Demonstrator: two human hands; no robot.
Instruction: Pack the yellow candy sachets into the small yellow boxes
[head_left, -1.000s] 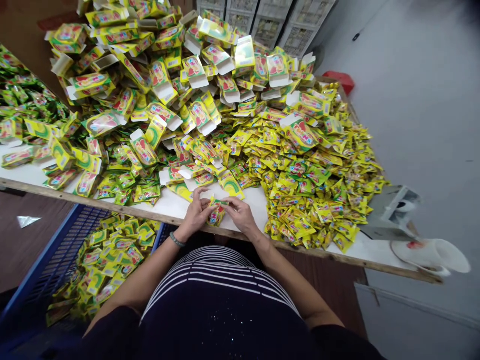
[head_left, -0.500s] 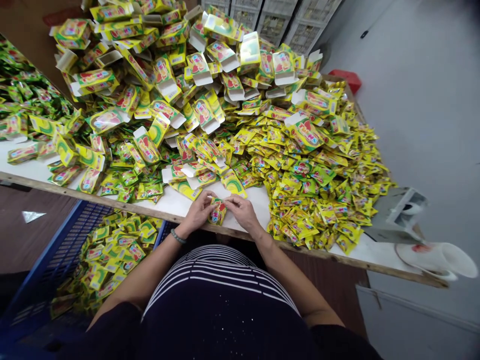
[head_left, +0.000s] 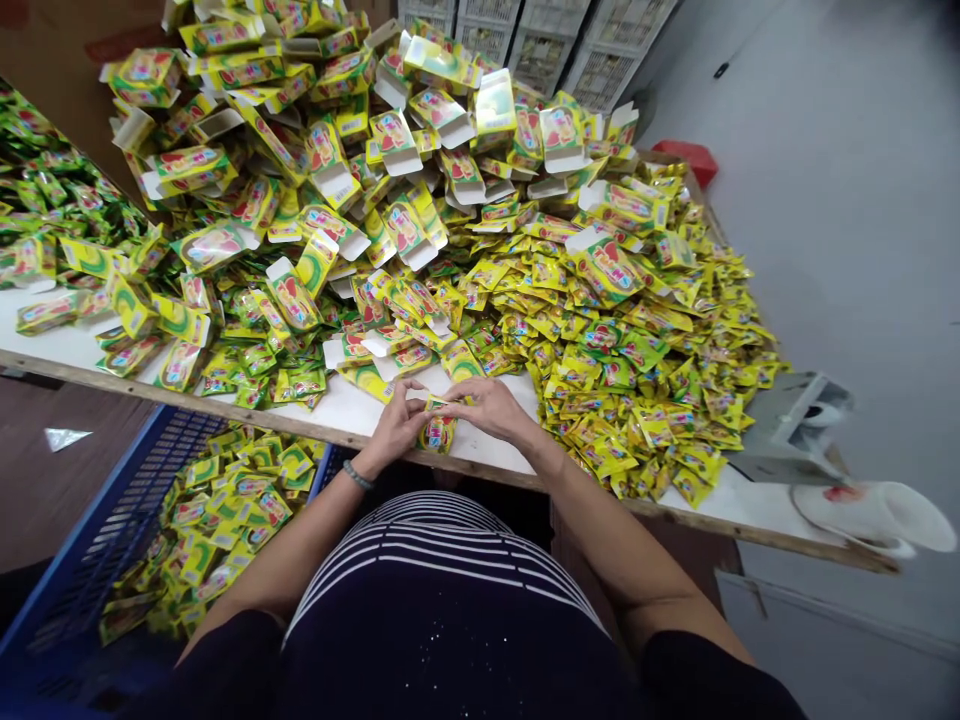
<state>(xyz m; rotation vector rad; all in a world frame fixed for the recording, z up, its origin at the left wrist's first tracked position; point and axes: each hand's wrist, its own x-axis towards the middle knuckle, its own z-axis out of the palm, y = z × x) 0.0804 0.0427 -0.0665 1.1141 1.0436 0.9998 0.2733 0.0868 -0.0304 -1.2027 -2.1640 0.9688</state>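
A small yellow, green and red candy box [head_left: 438, 432] is held upright at the front edge of the white table. My left hand [head_left: 399, 425] pinches it at its left side, near the top. Fingers of my right hand [head_left: 489, 408] are closed together over the box's top edge, by the flap; the exact fingertip contact is partly hidden. Behind both hands lie open cartons [head_left: 367, 378] with white flaps. To the right spreads a heap of yellow sachets [head_left: 600, 400], and green sachets [head_left: 292, 383] lie to the left.
A tall pile of open boxes [head_left: 322, 150] covers the back of the table. Below its edge, at left, stands a blue crate [head_left: 97, 530] with packed boxes inside. A grey metal device [head_left: 787, 430] and a white plastic container [head_left: 874, 510] sit at the right end.
My right hand has shifted slightly up and across the top of the box, its forearm swinging outward to the right. My left hand still holds the box in nearly the same place.
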